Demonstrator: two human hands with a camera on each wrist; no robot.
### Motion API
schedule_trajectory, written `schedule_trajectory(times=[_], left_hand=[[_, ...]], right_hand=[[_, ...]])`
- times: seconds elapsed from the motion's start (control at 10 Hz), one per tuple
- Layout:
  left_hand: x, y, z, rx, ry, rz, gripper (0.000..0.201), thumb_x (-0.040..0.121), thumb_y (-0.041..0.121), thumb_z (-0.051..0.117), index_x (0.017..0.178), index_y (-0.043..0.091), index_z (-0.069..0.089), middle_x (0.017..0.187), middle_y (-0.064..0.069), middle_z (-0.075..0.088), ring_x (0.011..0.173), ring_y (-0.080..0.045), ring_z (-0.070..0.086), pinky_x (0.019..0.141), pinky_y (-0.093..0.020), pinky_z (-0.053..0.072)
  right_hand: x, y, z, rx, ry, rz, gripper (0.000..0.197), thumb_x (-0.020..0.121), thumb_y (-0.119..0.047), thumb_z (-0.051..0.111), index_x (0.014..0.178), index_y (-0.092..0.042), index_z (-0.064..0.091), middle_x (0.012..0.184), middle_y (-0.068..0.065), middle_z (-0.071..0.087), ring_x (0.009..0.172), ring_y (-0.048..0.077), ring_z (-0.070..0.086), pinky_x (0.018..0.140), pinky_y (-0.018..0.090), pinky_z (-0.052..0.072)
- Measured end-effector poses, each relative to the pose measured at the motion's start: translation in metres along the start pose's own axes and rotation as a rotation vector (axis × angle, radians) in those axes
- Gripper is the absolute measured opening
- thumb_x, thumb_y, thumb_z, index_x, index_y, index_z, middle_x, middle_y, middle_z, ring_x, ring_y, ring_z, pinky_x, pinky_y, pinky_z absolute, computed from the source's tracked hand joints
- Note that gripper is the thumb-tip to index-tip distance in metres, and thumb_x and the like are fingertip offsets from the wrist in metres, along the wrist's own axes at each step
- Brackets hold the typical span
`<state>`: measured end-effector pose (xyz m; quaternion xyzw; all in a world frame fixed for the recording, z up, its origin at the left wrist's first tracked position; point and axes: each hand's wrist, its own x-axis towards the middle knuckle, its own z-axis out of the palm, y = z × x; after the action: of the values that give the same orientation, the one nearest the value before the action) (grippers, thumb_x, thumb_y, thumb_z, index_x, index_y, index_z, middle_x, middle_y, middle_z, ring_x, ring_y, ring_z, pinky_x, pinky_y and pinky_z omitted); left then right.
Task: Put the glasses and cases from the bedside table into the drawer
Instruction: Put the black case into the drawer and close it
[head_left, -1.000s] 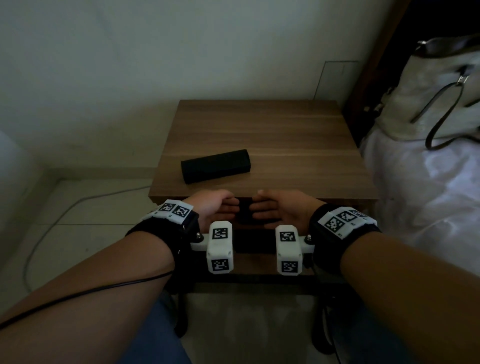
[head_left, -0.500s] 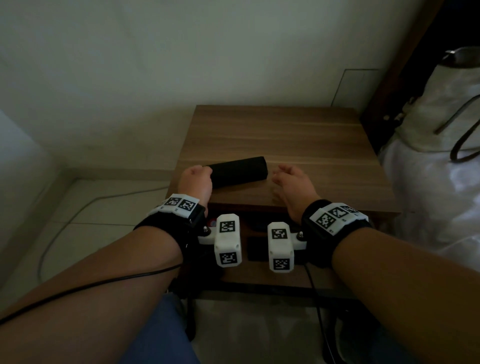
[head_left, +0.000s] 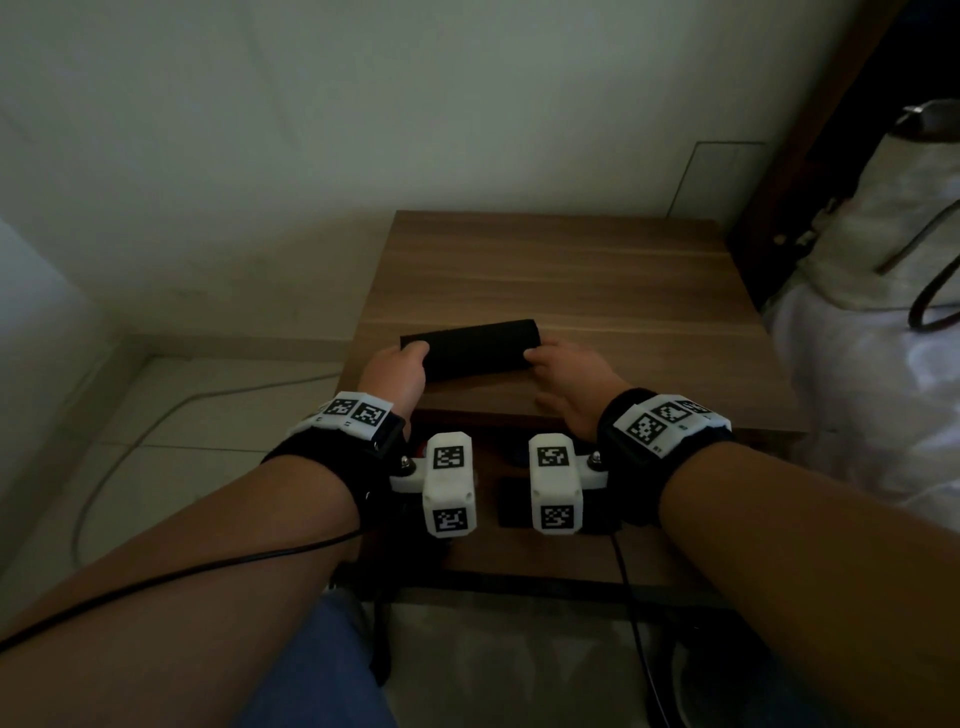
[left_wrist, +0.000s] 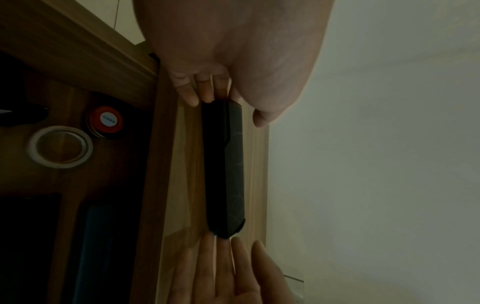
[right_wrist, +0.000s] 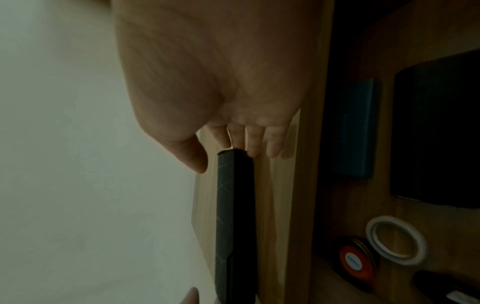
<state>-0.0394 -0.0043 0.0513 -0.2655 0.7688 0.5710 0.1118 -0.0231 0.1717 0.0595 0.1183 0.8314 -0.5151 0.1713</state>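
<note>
A black glasses case (head_left: 470, 349) lies on the wooden bedside table (head_left: 571, 280), near its front edge. My left hand (head_left: 415, 358) holds the case's left end, thumb on the far side and fingers on the near side (left_wrist: 205, 92). My right hand (head_left: 535, 358) touches the right end with straight fingertips (right_wrist: 250, 150), its thumb beside the case. The case (left_wrist: 224, 168) rests flat on the wood between both hands. Below the table top the drawer (head_left: 519, 556) stands pulled out.
Inside the drawer lie a blue case (right_wrist: 353, 127), a black case (right_wrist: 436, 131), a white tape ring (right_wrist: 396, 239) and a red-lidded tin (right_wrist: 354, 260). A white bag (head_left: 893, 218) sits on the bed at right. A cable (head_left: 156, 415) runs over the floor at left.
Both hands rose from the drawer front onto the table top. The left hand reached the case's left end first, then the right hand closed in on the right end.
</note>
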Motion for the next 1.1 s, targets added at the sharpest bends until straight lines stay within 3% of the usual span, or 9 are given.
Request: schedule_trajectory(times=[0.1,0.2,0.3,0.4,0.5,0.6,0.8,1.0,1.1], left_hand=[[0.001,-0.003,-0.001,-0.015,0.031,-0.001,0.017,0.099,0.024,0.041,0.093,0.016,0.054,0.090,-0.003,0.053,0.097,-0.027,0.052,0.099,-0.040,0.045],[-0.005,-0.003,0.000,-0.067,0.075,0.006,0.033,0.094,0.033,0.050,0.123,0.018,0.053,0.087,0.001,0.055,0.094,-0.023,0.055,0.101,-0.044,0.047],[-0.015,0.001,0.004,-0.083,0.062,0.038,0.037,0.091,0.036,0.054,0.126,0.022,0.053,0.100,-0.006,0.062,0.092,-0.022,0.058,0.097,-0.046,0.050],[-0.025,0.005,0.007,-0.067,0.053,0.059,0.033,0.092,0.036,0.054,0.120,0.019,0.057,0.091,-0.004,0.062,0.082,-0.022,0.060,0.080,-0.039,0.054],[-0.033,0.006,0.010,-0.014,0.027,0.065,0.031,0.093,0.035,0.054,0.117,0.016,0.059,0.078,0.000,0.055,0.066,-0.017,0.054,0.066,-0.034,0.049],[-0.040,0.003,0.014,0.063,-0.016,0.050,0.027,0.093,0.034,0.055,0.114,0.017,0.053,0.086,0.000,0.055,0.072,-0.016,0.054,0.080,-0.039,0.055],[-0.055,-0.002,0.020,0.158,-0.122,-0.038,0.035,0.090,0.035,0.055,0.112,0.009,0.059,0.107,-0.012,0.065,0.096,-0.030,0.066,0.083,-0.046,0.056],[-0.062,-0.008,0.026,0.282,-0.249,-0.151,0.028,0.097,0.038,0.049,0.102,0.011,0.054,0.099,-0.008,0.062,0.099,-0.028,0.065,0.092,-0.040,0.055],[-0.062,-0.012,0.029,0.336,-0.277,-0.187,0.036,0.095,0.045,0.050,0.107,0.011,0.054,0.102,-0.012,0.065,0.094,-0.030,0.068,0.091,-0.041,0.056]], right_hand=[[-0.003,0.002,0.001,0.501,0.008,0.165,0.050,0.091,-0.018,0.057,0.139,-0.015,0.044,0.147,0.014,0.043,0.135,0.031,0.043,0.101,0.039,0.038],[-0.002,0.010,-0.002,0.520,0.022,0.166,0.045,0.092,-0.020,0.055,0.135,-0.011,0.048,0.142,0.014,0.048,0.128,0.031,0.049,0.100,0.042,0.040],[-0.002,0.018,-0.012,0.496,0.009,0.170,0.046,0.092,-0.023,0.056,0.136,-0.013,0.047,0.129,0.010,0.053,0.108,0.022,0.056,0.098,0.040,0.043],[-0.008,0.022,-0.025,0.452,0.002,0.215,0.044,0.090,-0.029,0.060,0.132,-0.020,0.049,0.133,0.007,0.051,0.123,0.027,0.051,0.103,0.045,0.045],[-0.019,0.028,-0.039,0.470,-0.003,0.243,0.047,0.088,-0.035,0.062,0.130,-0.019,0.049,0.132,0.008,0.053,0.119,0.029,0.054,0.096,0.045,0.049],[-0.031,0.034,-0.052,0.420,-0.012,0.236,0.047,0.088,-0.036,0.061,0.129,-0.016,0.048,0.128,0.012,0.055,0.110,0.030,0.059,0.084,0.040,0.052],[-0.049,0.050,-0.072,0.329,-0.145,0.273,0.036,0.092,-0.034,0.057,0.122,-0.016,0.050,0.091,0.009,0.059,0.086,0.025,0.060,0.077,0.035,0.050],[-0.056,0.057,-0.083,0.260,-0.267,0.380,0.026,0.093,-0.035,0.054,0.110,-0.014,0.056,0.095,0.009,0.061,0.079,0.023,0.061,0.053,0.027,0.057],[-0.055,0.064,-0.083,0.196,-0.307,0.433,0.035,0.093,-0.040,0.052,0.114,-0.012,0.053,0.099,0.011,0.061,0.083,0.025,0.062,0.065,0.032,0.056]])
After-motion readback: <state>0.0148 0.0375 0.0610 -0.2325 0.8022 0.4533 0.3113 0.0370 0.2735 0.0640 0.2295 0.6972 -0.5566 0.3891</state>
